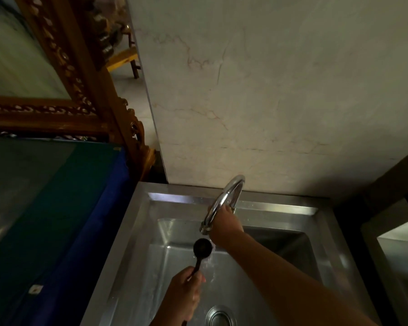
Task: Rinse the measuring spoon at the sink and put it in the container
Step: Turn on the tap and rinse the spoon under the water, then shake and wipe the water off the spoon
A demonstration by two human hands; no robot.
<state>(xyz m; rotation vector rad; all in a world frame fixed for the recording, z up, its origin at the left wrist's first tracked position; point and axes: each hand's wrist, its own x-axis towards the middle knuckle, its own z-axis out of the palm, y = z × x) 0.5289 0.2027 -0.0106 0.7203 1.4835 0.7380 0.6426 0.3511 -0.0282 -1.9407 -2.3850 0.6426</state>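
Note:
A dark measuring spoon (201,250) is held bowl-up over the steel sink (137,222), just below the curved chrome faucet (224,198). My left hand (185,294) grips its thin handle from below. A thin stream of water falls past the right side of the bowl. My right hand (225,225) reaches across the basin to the base of the faucet, its fingers hidden behind the spout. No container is in view.
The drain (219,316) lies at the basin's bottom. A blue-edged glass-topped cabinet (57,208) stands left of the sink. A carved wooden frame (80,90) rises behind it. A marble wall (269,90) backs the sink. A steel unit (396,250) stands at right.

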